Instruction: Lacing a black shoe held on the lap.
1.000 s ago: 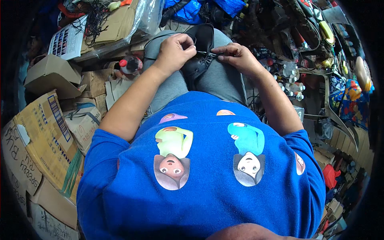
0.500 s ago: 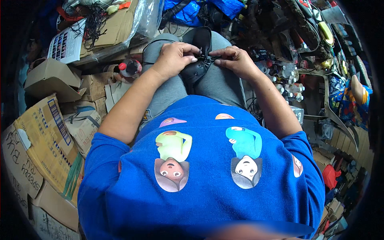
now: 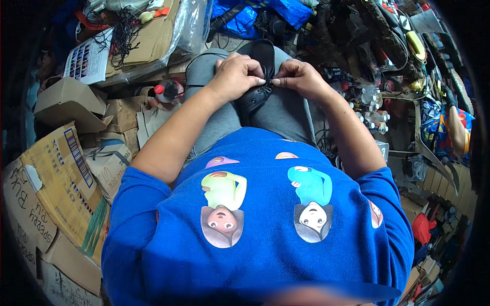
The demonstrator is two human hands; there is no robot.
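Observation:
A black lace-up shoe [image 3: 251,101] rests across my lap between the thighs of my grey trousers [image 3: 286,112], its toe pointing toward me. My left hand [image 3: 239,75] is closed in a pinch at the left of the lacing, thumb and forefinger on the black shoelace. From the other side my right hand [image 3: 300,79] pinches the lace too, its thumb and fingertip pressed together. The two pinches sit close to each other over the knot area. Fingers partly hide the lace ends and the knot itself.
Cardboard boxes [image 3: 66,168] crowd the left side, with a red-capped bottle [image 3: 168,92] near my left knee. Several small clear bottles [image 3: 375,117] stand to the right. Blue plastic sheeting [image 3: 240,20] lies ahead. At far right another person's arm [image 3: 457,130] shows.
Both hands have drawn closer together over the shoe's lacing. The shoe has shifted slightly toward me and right in view, now more covered by my fingers.

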